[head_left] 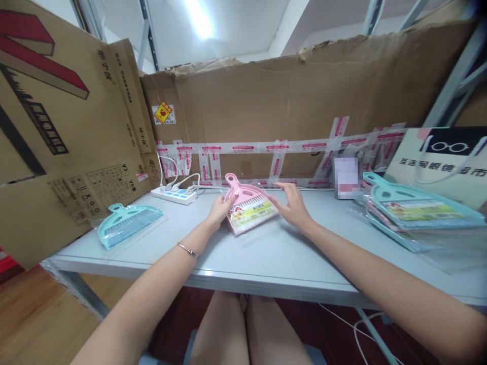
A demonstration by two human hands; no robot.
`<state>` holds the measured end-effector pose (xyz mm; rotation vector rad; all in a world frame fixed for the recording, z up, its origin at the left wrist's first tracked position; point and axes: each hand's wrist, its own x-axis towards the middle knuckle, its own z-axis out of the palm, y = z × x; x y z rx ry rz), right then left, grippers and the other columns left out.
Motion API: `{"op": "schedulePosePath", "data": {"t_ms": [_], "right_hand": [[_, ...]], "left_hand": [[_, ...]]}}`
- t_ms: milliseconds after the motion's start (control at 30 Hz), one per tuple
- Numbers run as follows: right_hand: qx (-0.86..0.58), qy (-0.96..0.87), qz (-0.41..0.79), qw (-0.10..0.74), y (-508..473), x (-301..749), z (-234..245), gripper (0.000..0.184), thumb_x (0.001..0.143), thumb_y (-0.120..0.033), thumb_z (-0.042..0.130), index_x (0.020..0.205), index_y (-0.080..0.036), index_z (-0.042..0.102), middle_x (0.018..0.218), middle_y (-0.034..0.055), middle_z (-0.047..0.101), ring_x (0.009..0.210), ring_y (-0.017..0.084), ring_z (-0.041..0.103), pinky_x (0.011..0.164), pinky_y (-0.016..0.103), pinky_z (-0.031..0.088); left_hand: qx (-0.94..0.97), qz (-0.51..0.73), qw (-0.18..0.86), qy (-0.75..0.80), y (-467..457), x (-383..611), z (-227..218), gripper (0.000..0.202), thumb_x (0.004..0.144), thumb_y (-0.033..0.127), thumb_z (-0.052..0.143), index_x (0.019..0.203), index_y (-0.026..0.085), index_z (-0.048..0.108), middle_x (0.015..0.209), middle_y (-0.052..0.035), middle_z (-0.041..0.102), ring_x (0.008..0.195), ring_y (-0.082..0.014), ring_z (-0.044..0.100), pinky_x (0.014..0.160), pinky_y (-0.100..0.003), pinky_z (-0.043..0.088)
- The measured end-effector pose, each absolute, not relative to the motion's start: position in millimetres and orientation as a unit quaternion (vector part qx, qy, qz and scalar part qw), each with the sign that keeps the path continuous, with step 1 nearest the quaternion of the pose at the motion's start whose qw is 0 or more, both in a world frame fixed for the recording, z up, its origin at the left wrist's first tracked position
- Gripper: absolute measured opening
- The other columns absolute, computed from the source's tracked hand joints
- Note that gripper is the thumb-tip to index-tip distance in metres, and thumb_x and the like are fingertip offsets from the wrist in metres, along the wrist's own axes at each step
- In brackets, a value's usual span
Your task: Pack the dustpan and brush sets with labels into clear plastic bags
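A pink mini dustpan set [249, 207] in a clear bag with a printed label lies tilted on the grey table [266, 253], its handle pointing away. My left hand [219, 209] grips its left edge, fingers closed round it. My right hand [292, 204] rests at its right edge with fingers stretched out, touching the bag.
A teal bagged dustpan set [127, 223] lies at the left. A stack of teal and pink bagged sets [414, 212] sits at the right, beside a paper bag [445, 162]. A white power strip [174, 194] lies at the back. Cardboard walls [285, 101] enclose the table.
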<state>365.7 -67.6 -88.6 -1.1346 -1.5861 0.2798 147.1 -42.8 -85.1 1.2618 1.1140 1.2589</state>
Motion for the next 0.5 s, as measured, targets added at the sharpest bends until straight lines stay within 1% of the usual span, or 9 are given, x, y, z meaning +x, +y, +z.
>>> {"op": "schedulePosePath", "data": {"t_ms": [33,67,133,167,200,267,333,400,500], "right_hand": [[-0.447,-0.686,0.137,0.558,-71.6,364.1,-85.1,0.029,0.073,-0.041,0.064,0.096,-0.023,0.063,0.109,0.0088,0.060,0.109,0.027,0.049,0.100,0.042,0.032],[-0.421,-0.692,0.182,0.558,-74.8,362.0,-82.5,0.021,0.074,-0.040,0.065,0.087,-0.023,0.064,0.103,0.0074,0.062,0.106,0.026,0.050,0.101,0.041,0.032],[-0.406,-0.667,0.304,0.545,-77.7,356.2,-81.3,0.017,0.072,-0.038,0.068,0.072,-0.023,0.062,0.085,0.0044,0.064,0.092,0.023,0.055,0.095,0.039,0.038],[-0.413,-0.640,0.357,0.541,-77.1,353.0,-82.4,0.018,0.070,-0.038,0.069,0.070,-0.022,0.061,0.078,0.0030,0.064,0.084,0.021,0.057,0.090,0.038,0.042],[-0.420,-0.611,0.395,0.542,-75.6,350.0,-84.4,0.020,0.070,-0.037,0.070,0.071,-0.021,0.059,0.072,0.0018,0.063,0.076,0.019,0.058,0.083,0.037,0.046],[-0.426,-0.567,0.444,0.548,-70.9,345.5,-89.2,0.021,0.072,-0.037,0.068,0.076,-0.021,0.056,0.068,0.0008,0.064,0.067,0.016,0.060,0.072,0.033,0.050],[-0.421,-0.517,0.496,0.556,-66.8,343.7,-93.4,0.017,0.076,-0.032,0.065,0.078,-0.020,0.053,0.072,0.0022,0.066,0.067,0.014,0.064,0.069,0.029,0.052],[-0.413,-0.471,0.540,0.562,-64.6,344.2,-95.9,0.010,0.078,-0.023,0.063,0.080,-0.020,0.054,0.079,0.0041,0.069,0.072,0.013,0.066,0.070,0.026,0.054],[-0.407,-0.419,0.584,0.564,-63.8,347.2,-97.3,0.007,0.078,-0.014,0.060,0.083,-0.018,0.058,0.082,0.0049,0.070,0.072,0.013,0.067,0.069,0.024,0.055]], "left_hand": [[0.509,0.536,0.487,0.466,-41.6,147.8,-85.6,0.043,0.066,0.044,0.075,0.091,0.013,0.060,0.086,-0.0104,0.069,0.079,-0.0209,0.065,0.074,-0.033,0.050],[0.498,0.549,0.479,0.469,-40.6,148.5,-85.6,0.044,0.068,0.046,0.073,0.094,0.013,0.058,0.088,-0.0106,0.068,0.079,-0.0202,0.065,0.073,-0.032,0.050],[0.481,0.573,0.467,0.472,-39.9,149.7,-84.1,0.047,0.071,0.050,0.068,0.099,0.013,0.055,0.093,-0.0106,0.067,0.079,-0.0183,0.064,0.071,-0.029,0.050],[0.474,0.587,0.460,0.468,-40.5,150.4,-82.6,0.049,0.073,0.051,0.066,0.102,0.014,0.054,0.095,-0.0101,0.066,0.079,-0.0172,0.064,0.070,-0.028,0.050],[0.468,0.604,0.451,0.460,-41.8,151.1,-80.6,0.051,0.074,0.053,0.064,0.106,0.015,0.053,0.096,-0.0092,0.066,0.078,-0.0161,0.064,0.068,-0.026,0.050],[0.461,0.631,0.441,0.442,-46.8,153.2,-76.0,0.053,0.077,0.055,0.060,0.115,0.019,0.051,0.097,-0.0066,0.066,0.075,-0.0145,0.064,0.064,-0.024,0.050],[0.460,0.633,0.449,0.431,-53.7,157.0,-72.2,0.054,0.081,0.059,0.051,0.118,0.021,0.052,0.094,-0.0058,0.068,0.070,-0.0148,0.064,0.058,-0.024,0.050],[0.469,0.625,0.459,0.423,-59.2,162.1,-70.4,0.055,0.084,0.062,0.043,0.115,0.018,0.057,0.093,-0.0080,0.069,0.071,-0.0170,0.065,0.057,-0.026,0.050],[0.490,0.639,0.437,0.401,-56.5,164.7,-68.6,0.050,0.086,0.055,0.044,0.106,0.014,0.064,0.100,-0.0117,0.069,0.086,-0.0199,0.066,0.064,-0.026,0.052]]}}
